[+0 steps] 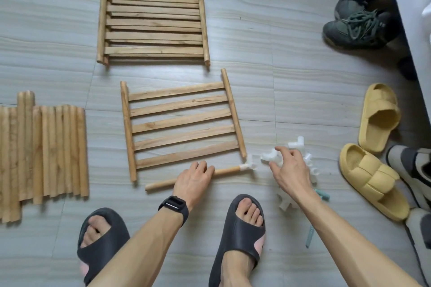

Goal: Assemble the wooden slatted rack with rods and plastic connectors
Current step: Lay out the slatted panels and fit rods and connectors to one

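Wooden rod [225, 170] under left hand [194, 178].

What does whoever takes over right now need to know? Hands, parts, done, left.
Left hand: grips the rod lying in front of the single slatted panel.
Right hand: thumb and forefinger sit either side of a loose white connector; grip unclear.
Parts: connector pile on the right, rod bundle on the left, stacked panels farther off.
Done: a fitted connector sits on the rod's right end, by the panel's near right corner; whether it joins the panel is unclear.
Left: the other corners, rods and panels.
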`<control>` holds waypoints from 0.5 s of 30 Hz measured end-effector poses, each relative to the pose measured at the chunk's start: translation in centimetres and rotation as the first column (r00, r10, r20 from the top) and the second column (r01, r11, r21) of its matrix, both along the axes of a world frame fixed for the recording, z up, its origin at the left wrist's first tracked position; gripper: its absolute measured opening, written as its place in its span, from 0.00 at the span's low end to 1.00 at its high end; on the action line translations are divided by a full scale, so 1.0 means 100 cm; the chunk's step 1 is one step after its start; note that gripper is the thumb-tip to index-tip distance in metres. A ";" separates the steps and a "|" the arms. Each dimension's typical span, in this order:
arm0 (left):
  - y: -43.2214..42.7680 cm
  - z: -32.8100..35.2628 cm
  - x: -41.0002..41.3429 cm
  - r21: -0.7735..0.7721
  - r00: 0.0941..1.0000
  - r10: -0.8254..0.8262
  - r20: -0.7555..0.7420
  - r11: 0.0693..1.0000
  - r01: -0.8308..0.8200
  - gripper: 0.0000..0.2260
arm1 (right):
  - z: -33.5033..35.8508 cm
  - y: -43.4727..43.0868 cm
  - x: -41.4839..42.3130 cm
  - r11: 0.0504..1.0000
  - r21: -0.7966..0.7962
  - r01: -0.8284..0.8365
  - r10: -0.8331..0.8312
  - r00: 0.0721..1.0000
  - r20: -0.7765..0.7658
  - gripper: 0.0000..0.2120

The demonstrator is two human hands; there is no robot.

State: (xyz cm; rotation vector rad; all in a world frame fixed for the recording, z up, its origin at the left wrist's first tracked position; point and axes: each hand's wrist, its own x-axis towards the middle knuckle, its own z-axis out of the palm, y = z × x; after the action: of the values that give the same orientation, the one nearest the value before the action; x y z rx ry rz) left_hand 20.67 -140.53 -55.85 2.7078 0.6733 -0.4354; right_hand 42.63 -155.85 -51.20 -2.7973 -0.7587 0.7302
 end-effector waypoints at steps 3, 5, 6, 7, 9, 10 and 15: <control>0.002 0.001 -0.004 -0.083 0.998 0.054 -0.018 0.995 -0.055 0.19 | -0.006 0.003 0.008 0.983 -0.134 -0.125 0.130 0.991 0.034 0.19; 0.008 0.005 -0.009 -0.087 0.996 0.056 -0.070 0.994 -0.062 0.21 | -0.007 0.007 0.008 0.980 -0.141 -0.140 0.150 0.987 0.063 0.15; 0.009 0.005 -0.009 -0.090 0.995 0.054 -0.084 0.994 -0.062 0.21 | -0.009 0.006 0.010 0.981 -0.142 -0.130 0.142 0.987 0.080 0.14; 0.010 0.004 -0.011 -0.096 0.994 0.054 -0.095 0.993 -0.063 0.21 | -0.010 0.006 0.011 0.986 -0.127 -0.104 0.116 0.989 0.089 0.13; 0.014 0.006 -0.016 -0.117 0.992 0.049 -0.116 0.991 -0.063 0.20 | -0.007 0.006 0.013 1.000 0.009 0.018 -0.019 0.996 0.087 0.12; 0.017 0.006 -0.019 -0.133 0.991 0.046 -0.124 0.989 -0.063 0.20 | -0.001 0.007 0.012 0.986 0.115 0.119 -0.125 0.991 0.049 0.11; 0.046 0.030 -0.016 -0.280 0.992 0.123 -0.042 0.951 -0.130 0.19 | 0.030 0.035 -0.019 0.654 0.268 0.708 -0.363 0.604 -0.709 0.10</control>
State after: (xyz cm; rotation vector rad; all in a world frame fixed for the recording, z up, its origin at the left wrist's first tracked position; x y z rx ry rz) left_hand 19.09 -135.96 -52.90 2.3798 0.7258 -0.4922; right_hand 40.70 -152.40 -48.21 -1.9005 0.0848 0.9994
